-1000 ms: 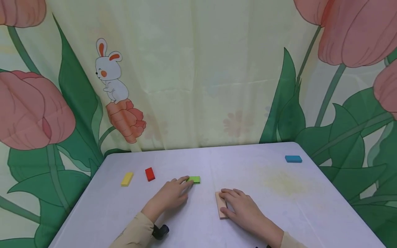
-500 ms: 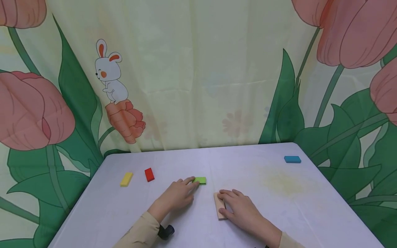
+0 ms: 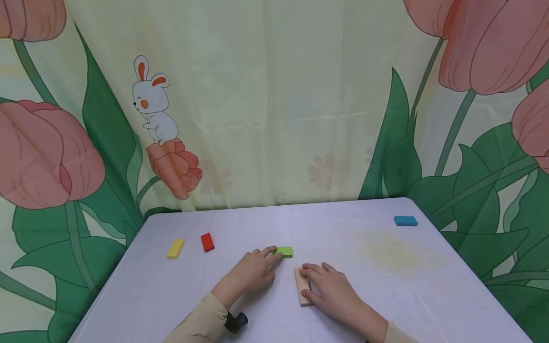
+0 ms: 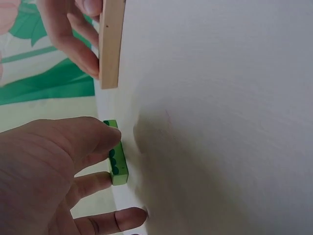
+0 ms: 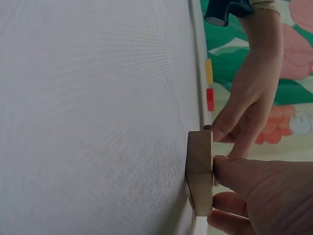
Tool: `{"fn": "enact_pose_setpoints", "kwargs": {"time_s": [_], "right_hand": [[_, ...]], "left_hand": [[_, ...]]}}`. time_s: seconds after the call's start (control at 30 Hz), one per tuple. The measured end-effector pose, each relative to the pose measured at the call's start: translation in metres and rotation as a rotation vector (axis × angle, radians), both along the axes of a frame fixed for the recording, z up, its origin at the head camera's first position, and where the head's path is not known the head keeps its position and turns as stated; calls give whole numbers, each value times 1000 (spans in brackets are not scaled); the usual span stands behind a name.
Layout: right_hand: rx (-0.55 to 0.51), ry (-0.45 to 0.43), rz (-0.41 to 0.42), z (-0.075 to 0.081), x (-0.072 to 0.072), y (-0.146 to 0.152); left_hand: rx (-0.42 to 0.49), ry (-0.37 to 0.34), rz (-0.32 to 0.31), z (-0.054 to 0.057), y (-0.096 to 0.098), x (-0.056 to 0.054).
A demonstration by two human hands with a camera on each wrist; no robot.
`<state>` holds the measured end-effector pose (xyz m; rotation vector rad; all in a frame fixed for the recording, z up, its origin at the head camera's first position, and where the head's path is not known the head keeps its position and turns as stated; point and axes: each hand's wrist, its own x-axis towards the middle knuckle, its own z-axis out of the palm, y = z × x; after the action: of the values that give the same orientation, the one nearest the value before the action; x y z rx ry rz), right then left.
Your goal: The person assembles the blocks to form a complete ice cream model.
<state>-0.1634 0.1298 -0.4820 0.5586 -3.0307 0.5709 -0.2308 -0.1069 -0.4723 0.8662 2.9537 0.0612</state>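
Note:
My left hand (image 3: 250, 272) reaches forward, its extended fingertips resting on the left end of a small green block (image 3: 286, 251). In the left wrist view, dark green markings show on that block's side (image 4: 119, 174), and the thumb hides part of it. Closer to me, a longer plain wooden block (image 3: 301, 287) lies flat. My right hand (image 3: 336, 291) rests on it, thumb and fingertips against its upper face. The right wrist view shows the wooden block's end (image 5: 199, 169) under the thumb. A gap separates the two blocks.
To the left on the white table (image 3: 150, 290) lie a yellow block (image 3: 176, 248) and a red block (image 3: 208, 242). A blue block (image 3: 405, 221) sits near the far right corner. A printed curtain (image 3: 274, 105) hangs behind the far edge.
The green block has slid right along with my left hand, closer to the wooden block. My right hand and the wooden block have shifted slightly left.

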Motion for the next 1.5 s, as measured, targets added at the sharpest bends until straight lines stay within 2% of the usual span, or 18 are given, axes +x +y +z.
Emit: {"fn": "enact_pose_setpoints", "kwargs": {"time_s": [0.53, 0.77, 0.9, 1.03, 1.17, 1.3, 1.4, 1.5], "right_hand": [[-30, 23, 13, 2, 1, 3], [-37, 25, 11, 2, 2, 6], [-61, -11, 3, 1, -1, 8], [-142, -49, -33, 3, -6, 11], [-235, -111, -79, 4, -13, 14], [-257, -137, -101, 3, -22, 14], [-262, -131, -95, 2, -27, 15], [-276, -130, -85, 0, -31, 15]], "left_hand": [[-7, 55, -58, -4, 23, 5], [8, 39, -59, -3, 27, 9], [71, -12, -30, -3, 24, 10], [194, -89, 27, -7, 18, 9], [402, -244, 111, -5, 14, 10], [586, -395, 193, -1, 13, 13], [667, -478, 226, 0, 13, 13], [724, -534, 216, 0, 12, 12]]}}
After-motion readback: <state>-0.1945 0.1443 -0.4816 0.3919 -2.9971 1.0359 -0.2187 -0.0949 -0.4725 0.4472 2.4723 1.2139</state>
